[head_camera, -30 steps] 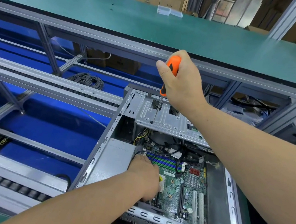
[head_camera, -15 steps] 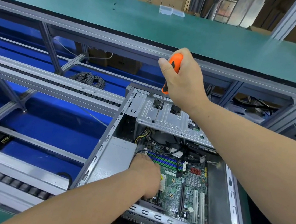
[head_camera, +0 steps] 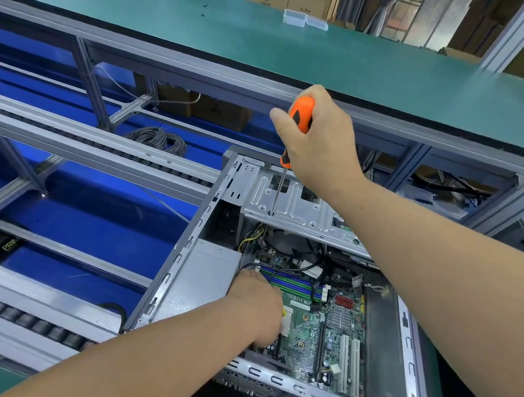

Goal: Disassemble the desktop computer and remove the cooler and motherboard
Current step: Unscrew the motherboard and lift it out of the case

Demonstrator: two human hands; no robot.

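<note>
An open desktop case (head_camera: pixel 167 285) lies on its side in front of me. Its green motherboard (head_camera: pixel 307 335) shows inside, with blue and green memory slots. My right hand (head_camera: pixel 321 140) grips an orange-handled screwdriver (head_camera: pixel 300 115); the shaft points down and its tip sits on the silver drive bay plate (head_camera: pixel 288 207). Down inside the case, my left hand (head_camera: pixel 255 307) rests on the motherboard's left part. Its fingers are hidden, so what they touch or hold cannot be made out. No cooler is visible.
A green-topped shelf (head_camera: pixel 207 27) runs above the case, with a clear plastic box (head_camera: pixel 305 20) on it. Roller rails (head_camera: pixel 16 311) and blue bins (head_camera: pixel 89 228) lie to the left. A grey cable coil (head_camera: pixel 160 139) sits behind the rails.
The view has shifted slightly. Both hands stay where they were, the screwdriver tip still on the drive bay plate.
</note>
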